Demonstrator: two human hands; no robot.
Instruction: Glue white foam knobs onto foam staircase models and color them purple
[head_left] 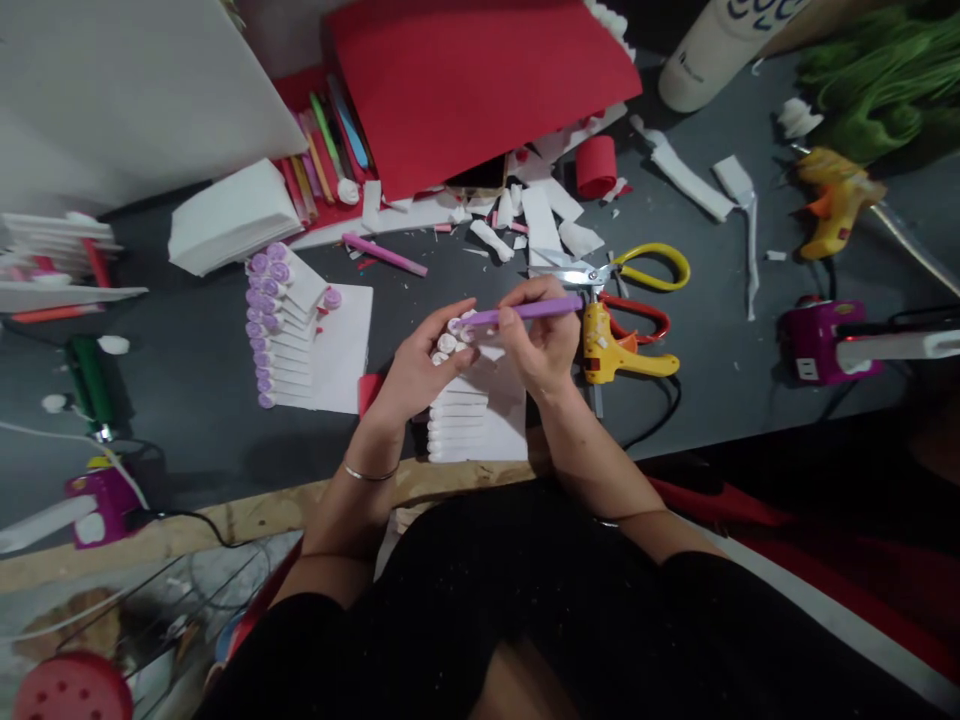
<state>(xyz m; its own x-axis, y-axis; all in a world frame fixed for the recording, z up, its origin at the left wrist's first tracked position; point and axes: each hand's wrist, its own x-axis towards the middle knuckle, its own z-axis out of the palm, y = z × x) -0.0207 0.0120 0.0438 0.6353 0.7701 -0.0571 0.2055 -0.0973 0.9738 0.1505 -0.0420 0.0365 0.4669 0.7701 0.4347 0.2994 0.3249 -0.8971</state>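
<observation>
Near the table's front edge, right hand: gripped a purple marker, tip at the white rolls.
Left hand: closed on white rolls above a stacked row.
Beside right hand: yellow glue gun, scissors.
Left: purple-tipped rolls.

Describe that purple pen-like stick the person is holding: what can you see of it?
The purple stick is slim, straight and plain lilac, like a marker or pen. It lies almost level above the grey table. The right hand grips its middle; its left tip meets small white rolled pieces held by the left hand.
</observation>
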